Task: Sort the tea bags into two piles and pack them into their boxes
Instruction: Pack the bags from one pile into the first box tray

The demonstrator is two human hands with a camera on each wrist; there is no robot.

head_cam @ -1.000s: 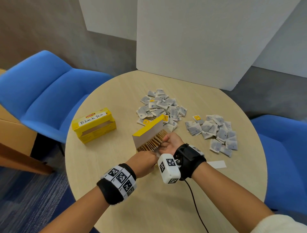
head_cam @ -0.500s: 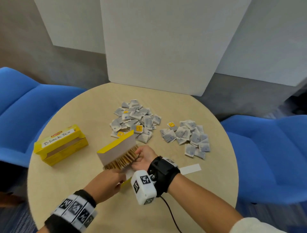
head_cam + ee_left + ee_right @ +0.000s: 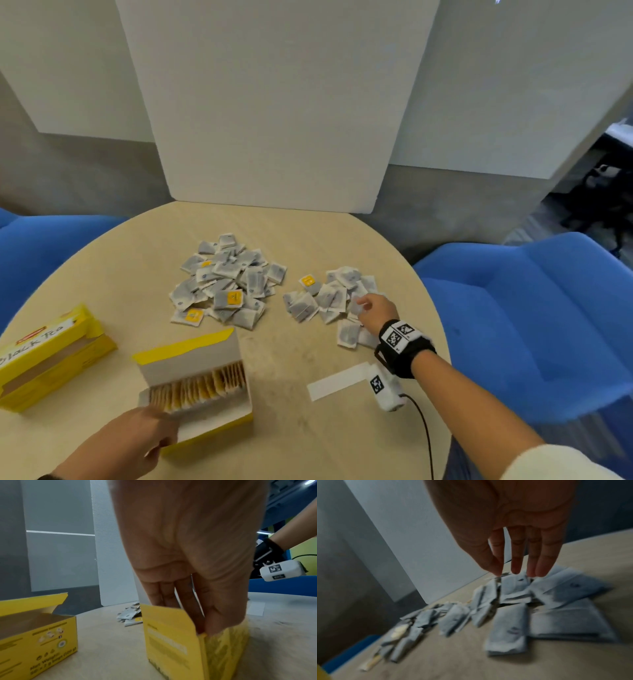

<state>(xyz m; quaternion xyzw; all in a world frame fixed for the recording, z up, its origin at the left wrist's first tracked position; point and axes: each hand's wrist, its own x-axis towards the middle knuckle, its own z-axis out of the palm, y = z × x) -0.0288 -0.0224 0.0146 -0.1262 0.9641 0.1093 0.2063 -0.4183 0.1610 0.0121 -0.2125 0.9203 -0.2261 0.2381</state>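
Tea bags in grey-white paper sachets (image 3: 329, 301) lie heaped right of our open yellow cardboard box (image 3: 195, 387); our right hand (image 3: 375, 311) pinches one there, while our left hand (image 3: 130, 442) grips the box's near-left corner, on the round worktop (image 3: 281, 428).

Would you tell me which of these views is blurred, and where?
Right wrist view: heaviest blur, the tea bags and right hand smeared. Left wrist view: print on the yellow box under the left hand unreadable. Head view: mostly sharp, edges soft.
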